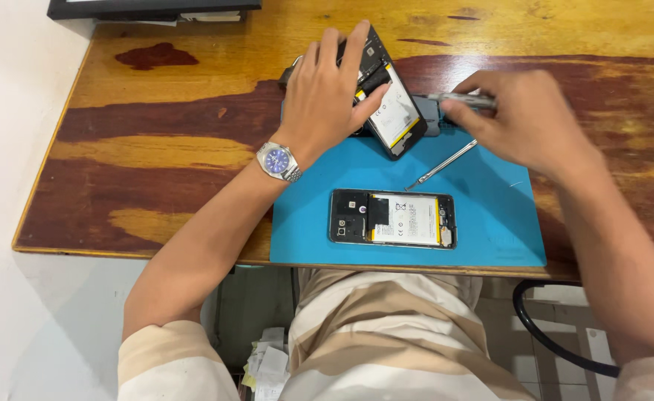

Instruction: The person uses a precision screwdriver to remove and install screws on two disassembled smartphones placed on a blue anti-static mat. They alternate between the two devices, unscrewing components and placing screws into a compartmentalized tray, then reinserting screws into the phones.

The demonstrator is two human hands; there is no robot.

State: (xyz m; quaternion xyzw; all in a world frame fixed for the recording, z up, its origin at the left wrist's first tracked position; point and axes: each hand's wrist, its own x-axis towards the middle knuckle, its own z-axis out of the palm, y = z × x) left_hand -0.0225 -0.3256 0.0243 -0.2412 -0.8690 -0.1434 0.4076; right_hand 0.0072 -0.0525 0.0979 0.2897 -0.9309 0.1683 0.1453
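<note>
The left hand (327, 93) grips a back-off black smartphone with exposed white battery (386, 104), tilted above the blue rubber mat (490, 215) on the worktop. The right hand (520, 119) pinches a slim grey tool (464, 100) (probably a screwdriver). The phone looks light, stiff and fragile: hold its edges.

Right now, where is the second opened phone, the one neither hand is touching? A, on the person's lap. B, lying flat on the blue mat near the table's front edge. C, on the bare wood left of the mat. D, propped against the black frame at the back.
B: the untouched opened phone lies flat on the blue mat near the front edge, apart from both the left hand and the right hand.
</note>
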